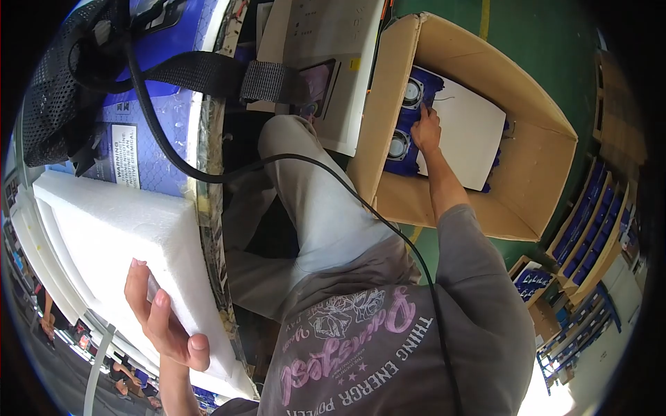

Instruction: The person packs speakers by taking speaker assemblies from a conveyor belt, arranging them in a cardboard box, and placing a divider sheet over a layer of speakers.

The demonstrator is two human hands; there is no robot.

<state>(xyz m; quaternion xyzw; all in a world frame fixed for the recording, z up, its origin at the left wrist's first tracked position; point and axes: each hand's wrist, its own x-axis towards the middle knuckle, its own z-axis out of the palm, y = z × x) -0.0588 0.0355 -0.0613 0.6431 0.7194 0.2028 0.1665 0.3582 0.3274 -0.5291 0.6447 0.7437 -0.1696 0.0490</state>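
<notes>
My right hand (427,130) reaches into a cardboard box (531,149), its fingers bent and close together. Its fingertips are at the edge of a round speaker-like part (412,92) with a metal rim; what they grip, if anything, is hidden. A second round part (398,145) lies beside that hand. Both parts rest in a blue liner (431,82), next to a white sheet (466,132). My left hand (165,320) is open, fingers apart, in front of a white foam block (182,239). I cannot tell whether it touches the foam.
A black cable (312,161) runs across my lap and shirt. A black strap (201,75) and mesh bag (55,97) lie at the upper left. A large printed carton (340,76) stands beside the box. Shelves with blue parts (590,222) are on the right. Other people (125,378) are at lower left.
</notes>
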